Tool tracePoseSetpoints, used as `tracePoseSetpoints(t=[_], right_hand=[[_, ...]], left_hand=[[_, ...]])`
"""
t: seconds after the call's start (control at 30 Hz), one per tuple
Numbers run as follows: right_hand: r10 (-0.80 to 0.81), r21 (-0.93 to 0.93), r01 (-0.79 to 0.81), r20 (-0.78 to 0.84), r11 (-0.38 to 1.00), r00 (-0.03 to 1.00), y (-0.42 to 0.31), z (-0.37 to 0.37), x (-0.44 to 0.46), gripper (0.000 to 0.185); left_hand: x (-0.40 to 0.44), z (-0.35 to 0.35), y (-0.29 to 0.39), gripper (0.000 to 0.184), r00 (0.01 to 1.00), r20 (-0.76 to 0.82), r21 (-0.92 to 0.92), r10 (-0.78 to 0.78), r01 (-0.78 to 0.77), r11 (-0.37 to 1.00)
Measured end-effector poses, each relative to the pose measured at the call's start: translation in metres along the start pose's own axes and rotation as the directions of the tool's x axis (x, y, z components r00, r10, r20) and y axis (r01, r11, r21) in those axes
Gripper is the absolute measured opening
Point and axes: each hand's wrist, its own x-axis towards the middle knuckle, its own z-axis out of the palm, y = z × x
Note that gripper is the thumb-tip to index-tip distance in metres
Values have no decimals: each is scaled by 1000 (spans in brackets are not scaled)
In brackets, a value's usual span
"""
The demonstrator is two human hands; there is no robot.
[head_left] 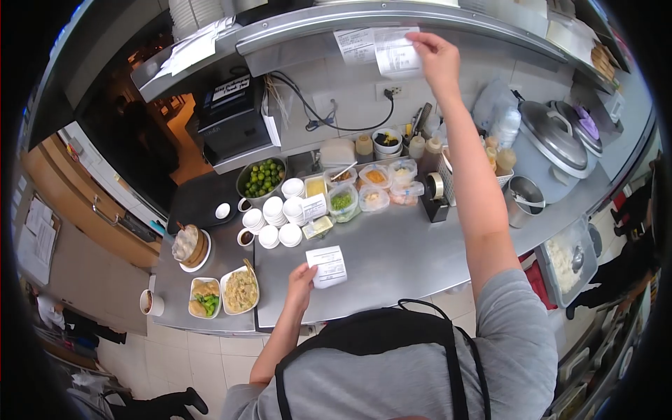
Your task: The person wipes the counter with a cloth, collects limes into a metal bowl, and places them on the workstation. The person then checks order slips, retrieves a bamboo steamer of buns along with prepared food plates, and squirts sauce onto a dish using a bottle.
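My left hand pinches the edge of a small printed paper slip above the steel counter. High up, my right hand holds the top right corner of another printed slip, which lies against the edge of the steel shelf. A further slip hangs just left of it, partly overlapped. Beyond my left hand stand stacks of white cups and a block-shaped packet with a printed slip beside it.
A bowl of limes, tubs of chopped food and a tape dispenser line the counter. Two filled dishes and a bamboo steamer stand at the left. A metal pot and large lidded pot are right.
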Motion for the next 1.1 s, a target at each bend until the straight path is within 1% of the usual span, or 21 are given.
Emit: tracePoseSetpoints(t=[0.07,0.17,0.23,0.3,0.33,0.37,0.4,0.43,0.47,0.53,0.57,0.63,0.7,0.77,0.83,0.9,0.93,0.97,1.03,1.07,1.1], right_hand=[[4,30,-3,-18,1000,1000,-8,-6,8,14],[-84,-105,78,-51,991,995,-14,-13,-7,15],[-437,-371,362,-140,855,888,-11,-21,-34,20],[-166,-121,179,113,976,980,-7,-18,-94,27],[93,19,-114,457,993,885,-22,-21,-127,34],[270,14,-369,659,929,702,7,-6,-179,43],[39,-18,-43,829,999,558,-22,-15,-206,51],[74,83,-456,946,886,317,-23,-16,-241,55],[21,44,-555,994,831,111,-15,-15,-270,54],[106,-97,-569,994,817,-18,-9,-21,-305,44],[93,-90,-575,995,813,-23,-1,-23,-312,44],[78,-13,-451,989,892,126,12,-34,-322,25],[96,-9,-460,981,888,166,12,-52,-327,18],[126,-15,-469,970,883,206,7,-70,-339,11],[-106,267,-321,890,909,443,-2,-87,-353,10],[-90,255,-329,892,909,443,-13,-101,-358,11],[-88,255,-335,893,907,442,-20,-108,-360,13],[-68,239,-337,891,910,449,-26,-116,-364,13],[278,74,-534,789,842,548,-39,-134,-373,12],[305,56,-543,778,838,549,-47,-143,-377,12],[356,39,-539,710,842,607,-56,-153,-379,12]], left_hand=[[-4,-3,-1,18,999,-31,-2,6,-6,1000],[-11,-2,-2,14,998,-60,7,-13,14,1000],[-5,-3,-15,14,998,-64,120,23,-16,993],[-15,23,-5,15,998,-9,143,54,-52,988],[-20,37,0,16,996,48,170,77,-85,982],[-21,47,2,16,996,41,170,81,-87,982],[-21,55,3,17,994,97,231,56,-77,970],[-22,64,3,17,989,148,292,25,-68,954],[-22,73,5,17,990,137,294,26,-66,953],[-22,86,8,17,986,142,418,91,-143,897],[-19,87,4,16,985,115,491,130,-170,855],[-20,92,0,17,983,135,538,121,-175,825],[-23,98,-2,17,980,174,582,102,-185,792],[-29,100,-3,19,981,192,754,-19,-135,642],[-33,101,-6,16,961,260,741,-98,-133,658],[-36,107,-7,13,926,335,724,-172,-137,676],[-38,111,-5,12,931,324,624,-168,-77,778],[-39,114,-3,11,935,311,510,-170,-14,860],[-43,123,-5,10,927,342,473,-156,-27,881],[-45,126,-6,9,925,357,430,-129,-40,902],[-43,125,-11,9,924,373,473,-88,-107,875]])
